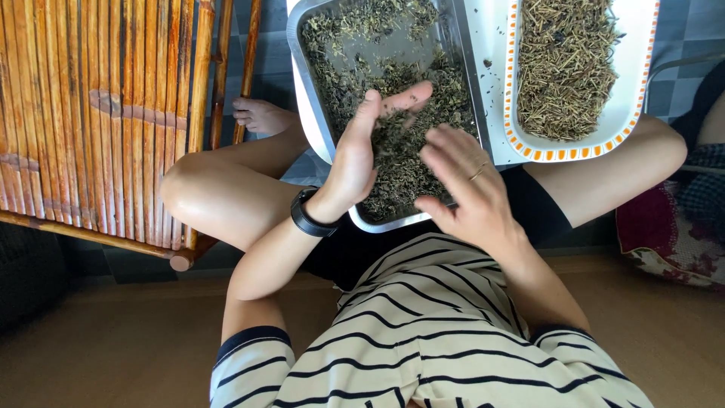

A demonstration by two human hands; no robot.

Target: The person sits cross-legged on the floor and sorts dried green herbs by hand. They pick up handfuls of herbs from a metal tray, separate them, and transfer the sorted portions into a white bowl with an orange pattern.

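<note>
Bamboo slats of a chair (91, 121) fill the view well to the left of the metal tray (306, 83), which serves as the landmark here. Just right of the tray lies a white oval dish (642, 75) with an orange-patterned rim, heaped with pale dry stems (563, 64). Inside the tray, dark dried leaves (411, 91) cover most of the bottom, with a bare patch near its far end. Over the tray's near half, the left hand (362, 151) stands on edge, fingers straight and held together, palm facing the right hand (464, 185), whose fingers are loosely spread and blurred. Neither grips anything visibly. It looks like rubbing or sorting leaves between the palms; picking out stems would call for a pinch.
</note>
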